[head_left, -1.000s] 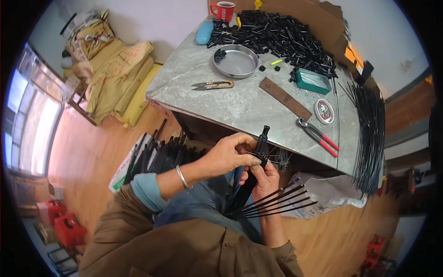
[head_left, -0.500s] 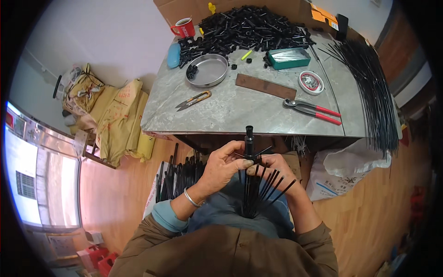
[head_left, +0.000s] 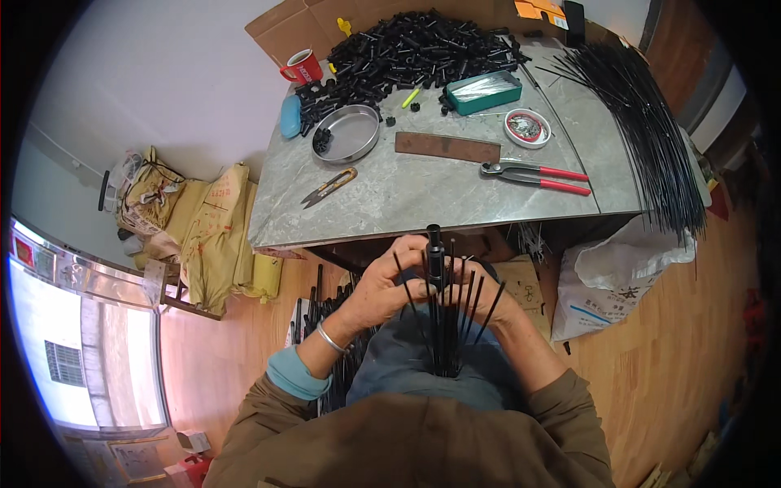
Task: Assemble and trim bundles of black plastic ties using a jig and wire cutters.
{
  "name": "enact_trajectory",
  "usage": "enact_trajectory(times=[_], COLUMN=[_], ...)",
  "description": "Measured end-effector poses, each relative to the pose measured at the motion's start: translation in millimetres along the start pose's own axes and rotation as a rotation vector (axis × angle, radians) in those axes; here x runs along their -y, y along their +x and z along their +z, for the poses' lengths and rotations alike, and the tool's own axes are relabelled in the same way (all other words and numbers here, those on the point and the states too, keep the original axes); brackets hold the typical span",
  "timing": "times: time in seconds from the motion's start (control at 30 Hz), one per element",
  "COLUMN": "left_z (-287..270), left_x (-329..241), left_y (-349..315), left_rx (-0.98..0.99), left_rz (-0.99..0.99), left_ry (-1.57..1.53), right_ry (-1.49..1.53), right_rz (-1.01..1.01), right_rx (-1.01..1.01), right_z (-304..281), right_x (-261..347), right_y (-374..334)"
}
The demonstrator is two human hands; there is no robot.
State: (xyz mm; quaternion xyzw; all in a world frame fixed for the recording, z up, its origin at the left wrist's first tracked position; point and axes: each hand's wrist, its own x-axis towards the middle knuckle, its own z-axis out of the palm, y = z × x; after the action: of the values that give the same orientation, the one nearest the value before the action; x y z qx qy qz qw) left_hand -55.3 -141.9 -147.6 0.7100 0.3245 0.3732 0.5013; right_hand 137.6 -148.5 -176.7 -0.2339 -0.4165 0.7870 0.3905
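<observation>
In front of my lap stands an upright black rod frame (head_left: 436, 259), a tube with thin black rods (head_left: 443, 346) around it, much like an umbrella frame. My left hand (head_left: 384, 283) is closed on it from the left, fingers behind the tube and thumb in front. From the other side my right hand (head_left: 486, 294) pinches at the same height, partly hidden by the rods. Several rods fan out to both sides, their lower ends close together over my thighs. What exactly my fingertips pinch is too small to make out.
The grey stone-topped table (head_left: 358, 191) ahead holds scissors (head_left: 329, 189), red-handled pincers (head_left: 537, 177), a brown strip (head_left: 447, 147), a metal dish (head_left: 358, 146), a green box (head_left: 486, 96) of thin wires, a heap of black tubes (head_left: 415, 49) and long black rods (head_left: 651, 130). A white sack (head_left: 598, 301) stands at right.
The view has shifted, so the table appears tilted. My hands stay on the frame; its rods stand more upright, and one now sticks up in front of my left hand.
</observation>
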Motion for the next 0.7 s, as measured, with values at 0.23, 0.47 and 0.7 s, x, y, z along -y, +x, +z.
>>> enact_trajectory(times=[0.23, 0.47, 0.7], left_z=[-29, 20, 65], left_x=[-13, -14, -23], left_y=[15, -14, 3], left_rx=[0.227, -0.327, -0.685], left_rz=[-0.032, -0.103, -0.218], left_ry=[0.13, 0.136, -0.252], right_ry=[0.323, 0.298, 0.213], right_rz=[0.004, -0.128, -0.334], right_rx=[-0.097, -0.297, -0.458], right_z=[15, 13, 33], right_x=[-19, -29, -37], right_y=[-3, 1, 9])
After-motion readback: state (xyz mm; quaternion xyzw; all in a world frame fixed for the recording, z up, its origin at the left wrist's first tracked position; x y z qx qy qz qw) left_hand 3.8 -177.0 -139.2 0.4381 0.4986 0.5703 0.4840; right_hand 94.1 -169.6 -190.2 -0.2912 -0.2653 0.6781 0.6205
